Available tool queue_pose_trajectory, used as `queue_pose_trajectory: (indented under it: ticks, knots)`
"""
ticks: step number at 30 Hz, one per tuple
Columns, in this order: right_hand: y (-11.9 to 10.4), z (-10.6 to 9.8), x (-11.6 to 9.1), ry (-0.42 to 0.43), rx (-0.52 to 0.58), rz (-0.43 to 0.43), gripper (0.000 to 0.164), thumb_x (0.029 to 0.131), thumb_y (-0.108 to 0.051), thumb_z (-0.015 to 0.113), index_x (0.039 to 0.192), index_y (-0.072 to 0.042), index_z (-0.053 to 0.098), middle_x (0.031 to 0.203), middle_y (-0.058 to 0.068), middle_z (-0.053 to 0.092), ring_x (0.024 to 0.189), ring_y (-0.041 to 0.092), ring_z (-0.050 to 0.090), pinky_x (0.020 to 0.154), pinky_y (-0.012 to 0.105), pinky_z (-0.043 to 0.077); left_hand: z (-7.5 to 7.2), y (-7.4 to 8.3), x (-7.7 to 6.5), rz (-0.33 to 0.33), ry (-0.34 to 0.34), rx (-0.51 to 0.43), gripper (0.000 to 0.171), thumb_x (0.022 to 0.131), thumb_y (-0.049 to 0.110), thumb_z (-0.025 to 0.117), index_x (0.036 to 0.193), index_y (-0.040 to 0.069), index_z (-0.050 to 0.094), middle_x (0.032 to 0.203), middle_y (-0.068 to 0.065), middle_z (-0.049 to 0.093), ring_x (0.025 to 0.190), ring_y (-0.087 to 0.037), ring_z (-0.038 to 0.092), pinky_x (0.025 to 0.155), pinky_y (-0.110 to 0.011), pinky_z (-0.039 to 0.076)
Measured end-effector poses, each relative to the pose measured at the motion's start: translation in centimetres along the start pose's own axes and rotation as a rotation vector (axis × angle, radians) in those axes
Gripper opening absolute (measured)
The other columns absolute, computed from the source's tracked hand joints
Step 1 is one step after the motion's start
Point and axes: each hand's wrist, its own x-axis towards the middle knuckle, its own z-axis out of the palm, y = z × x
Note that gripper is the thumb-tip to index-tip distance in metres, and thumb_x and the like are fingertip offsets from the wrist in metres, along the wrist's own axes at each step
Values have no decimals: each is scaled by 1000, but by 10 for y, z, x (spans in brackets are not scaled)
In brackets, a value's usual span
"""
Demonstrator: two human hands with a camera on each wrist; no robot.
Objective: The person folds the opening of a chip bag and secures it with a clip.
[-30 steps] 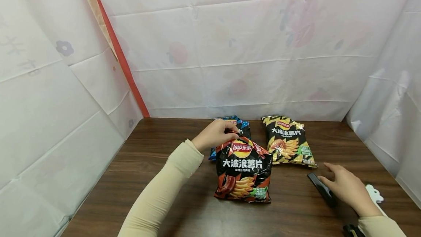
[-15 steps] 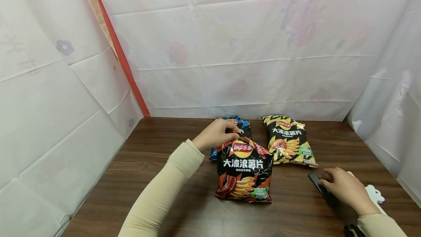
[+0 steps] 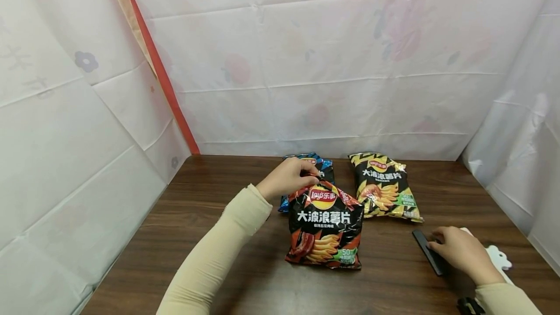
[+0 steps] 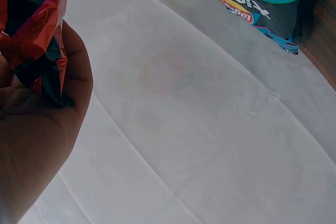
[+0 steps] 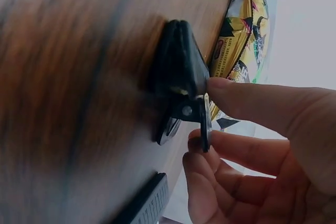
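Observation:
My left hand [image 3: 288, 176] pinches the top corner of a red and black bag of potato chips [image 3: 324, 237], which stands upright near the middle of the table. In the left wrist view, the bag's crumpled red edge [image 4: 37, 30] sits in that hand. My right hand [image 3: 465, 252] is low over the table at the right, its thumb and fingers on a black clip [image 3: 428, 252]. The right wrist view shows the clip [image 5: 181, 61] end-on, with thumb and curled fingers around one lever [image 5: 205, 135]. A second black ridged piece [image 5: 147, 203] lies beyond it.
Behind the red bag lies a blue chip bag [image 3: 325, 166], partly covered. A yellow and black chip bag [image 3: 382, 186] lies to its right. Beside my right hand is a white piece with a cloud-shaped end [image 3: 499, 259]. Pale cloth [image 3: 328, 62] hangs around the wooden table [image 3: 197, 198].
My right hand has drawn slightly nearer, its fingers closing in from a wider spread onto the black clip. The clip has tilted a little. My left hand and the red bag stay nearly still.

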Motion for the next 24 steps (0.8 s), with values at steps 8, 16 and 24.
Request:
queue_pose_trajectory:
  ticks: [8, 16, 24]
  knots:
    - [2, -2, -2, -63, 7, 81, 37, 89, -40, 69, 84, -4, 70, 73, 2, 65, 64, 17, 56, 57, 40, 44, 0, 0, 0, 1, -1, 2, 16, 97, 19, 64, 106, 13, 74, 88, 0, 74, 42, -8, 30, 50, -23, 33]
    - [2, -1, -6, -58, 23, 78, 35, 89, -40, 68, 76, -8, 64, 67, -1, 59, 62, 15, 50, 56, 34, 38, 1, 0, -1, -7, -4, -16, 16, 97, 19, 63, 106, 13, 74, 75, 3, 69, 42, -8, 31, 50, -23, 34]
    - [1, 0, -7, 5, 60, 33, 34, 90, -34, 69, 71, -11, 52, 61, -2, 46, 58, 15, 42, 55, 30, 30, 1, 2, -1, -24, -1, -11, 17, 97, 19, 63, 108, 12, 74, 104, -4, 74, 41, -7, 29, 49, -23, 34]
